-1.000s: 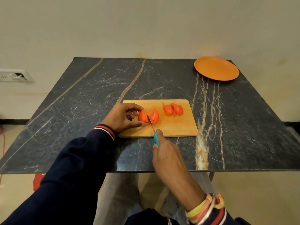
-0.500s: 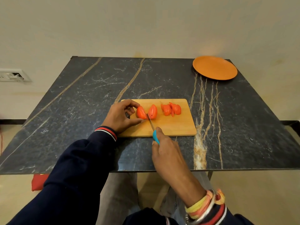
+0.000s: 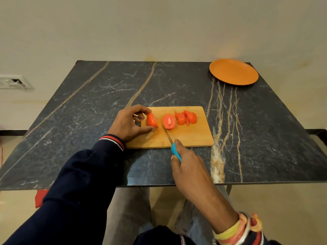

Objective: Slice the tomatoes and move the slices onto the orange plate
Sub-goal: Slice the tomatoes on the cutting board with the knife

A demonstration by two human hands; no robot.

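A wooden cutting board lies near the front of the dark marble table. My left hand pinches a tomato half at the board's left end. A second tomato half lies cut face up just to its right. Several tomato slices are piled further right on the board. My right hand grips the blue handle of a knife; its blade points between the two halves, the tip near the fallen half. The orange plate sits bare at the table's far right corner.
A wall with a white socket plate stands behind the table. A red object lies on the floor under the table's front left edge. My legs show below the front edge.
The two tomato halves have parted: the right half has tipped over, cut face up. My left hand still holds the left half, and the knife has drawn back a little.
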